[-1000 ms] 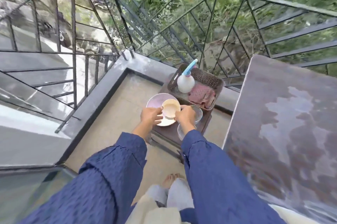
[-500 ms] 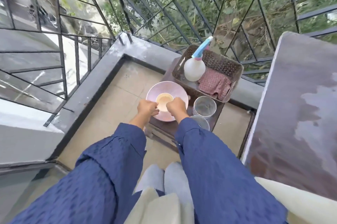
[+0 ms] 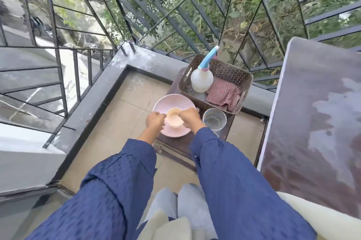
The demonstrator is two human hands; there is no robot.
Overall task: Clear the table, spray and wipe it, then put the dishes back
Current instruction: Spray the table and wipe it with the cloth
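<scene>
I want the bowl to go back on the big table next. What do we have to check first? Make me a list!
1. Both hands have the bowl: ok. The left hand and right hand grip the bowl at its sides.
2. Bowl lifted off the plate: cannot tell. It may be resting on the plate.
3. Table dry: not ok. Wet patches show on its top.
4. Spray bottle and cloth put away: ok. Both are in the basket.
5. Glass safe from a knock: cannot tell. It stands very near the right arm.
</scene>
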